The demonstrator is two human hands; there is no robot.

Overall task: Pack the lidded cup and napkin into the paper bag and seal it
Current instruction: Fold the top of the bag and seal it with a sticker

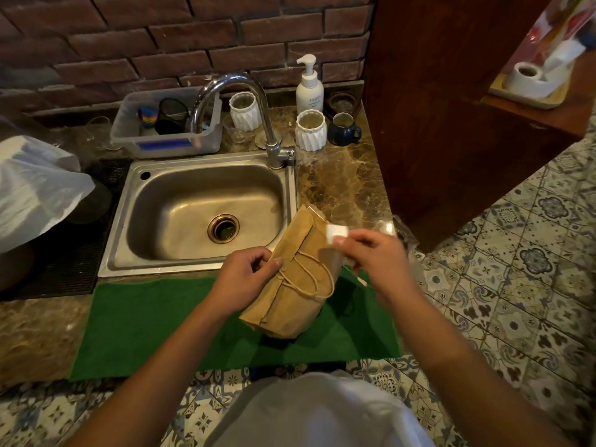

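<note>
So the paper bag (295, 279) lies tilted between both hands: left hand (246, 279) pinches its folded side, right hand (374, 253) pinches a white sticker (337, 235) just above its top.

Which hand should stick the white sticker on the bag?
Probably the right hand: it already pinches the white sticker just above the paper bag, while the left hand grips the bag's folded side.

Paper bag (292, 279) on mat (154, 321) on tabletop (338, 185), before sink (200, 211); soap bottle (309, 88) behind sink.
</note>
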